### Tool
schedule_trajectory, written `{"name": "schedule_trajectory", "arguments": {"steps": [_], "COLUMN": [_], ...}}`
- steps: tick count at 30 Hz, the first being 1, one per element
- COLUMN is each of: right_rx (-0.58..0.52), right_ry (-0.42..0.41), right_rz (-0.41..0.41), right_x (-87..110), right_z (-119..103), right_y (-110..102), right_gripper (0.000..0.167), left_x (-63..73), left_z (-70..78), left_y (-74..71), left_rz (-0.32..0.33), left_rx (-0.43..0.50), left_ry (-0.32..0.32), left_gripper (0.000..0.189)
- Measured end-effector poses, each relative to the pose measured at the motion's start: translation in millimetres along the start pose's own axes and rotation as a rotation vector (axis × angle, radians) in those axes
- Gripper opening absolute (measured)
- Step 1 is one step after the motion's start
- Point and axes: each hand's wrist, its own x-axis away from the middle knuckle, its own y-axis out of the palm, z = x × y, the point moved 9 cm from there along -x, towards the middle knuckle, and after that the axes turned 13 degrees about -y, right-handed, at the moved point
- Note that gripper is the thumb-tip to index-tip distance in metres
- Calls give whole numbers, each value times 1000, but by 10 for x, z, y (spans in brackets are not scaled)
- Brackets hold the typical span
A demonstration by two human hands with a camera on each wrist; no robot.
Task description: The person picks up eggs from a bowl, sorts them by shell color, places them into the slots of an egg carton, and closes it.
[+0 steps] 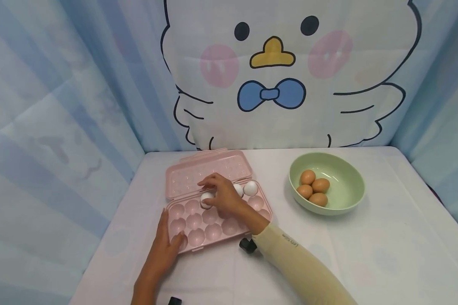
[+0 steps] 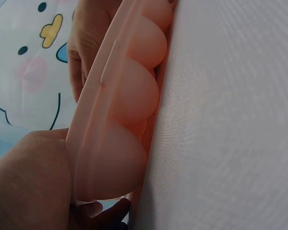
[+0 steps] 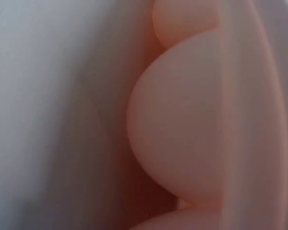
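Observation:
A pink plastic egg carton (image 1: pixel 213 232) lies on the table with its lid (image 1: pixel 229 163) folded back. My left hand (image 1: pixel 164 243) grips its left end, thumb over the rim; the left wrist view shows fingertips (image 2: pixel 116 213) beneath the rounded cups. Over the back row, my right hand (image 1: pixel 226 195) holds a white egg (image 1: pixel 207 200) between thumb and fingers, at the second or third cup from the left. Two more white eggs, one (image 1: pixel 250 188) in the back right corner and one (image 1: pixel 238 189) partly behind the hand, sit in that row. Carton cups (image 3: pixel 177 120) fill the right wrist view.
A green bowl (image 1: pixel 345 186) with several brown eggs (image 1: pixel 320 185) stands to the right of the carton. A small black object (image 1: pixel 248 245) shows beside the right wrist, another (image 1: pixel 174 301) at the lower edge. Patterned curtains enclose the white-covered table (image 1: pixel 385 237).

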Motion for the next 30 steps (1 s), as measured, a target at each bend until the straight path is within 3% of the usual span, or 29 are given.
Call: {"name": "schedule_trajectory", "arguments": {"steps": [9,13,16,20,25,30], "right_rx": [-90,-104,-78,-48,24,105], "right_ry": [-3,-24,-52,-44,154,355], "right_rz": [41,97,153,244,301,255], "right_x": [46,68,114,323,829,1285], "right_z": [-17,-84,-164,-190,41,330], "right_y": [-97,-282,-605,-1266,-2085,-2572], "right_gripper": [40,29,23,24,30,42], "left_x": [12,17,18,11,9,-6], "left_z": [0,5,7,14,-6,-4], "left_y": [60,59,43,55,62,31], "left_rz": [-16,-24,-21,-31,-52,-56], "left_rx": [11,16,17,13,-4,-15], "left_ry": [5,19,14,13,1,-10], "left_gripper": [89,88,88,89,91,92]}}
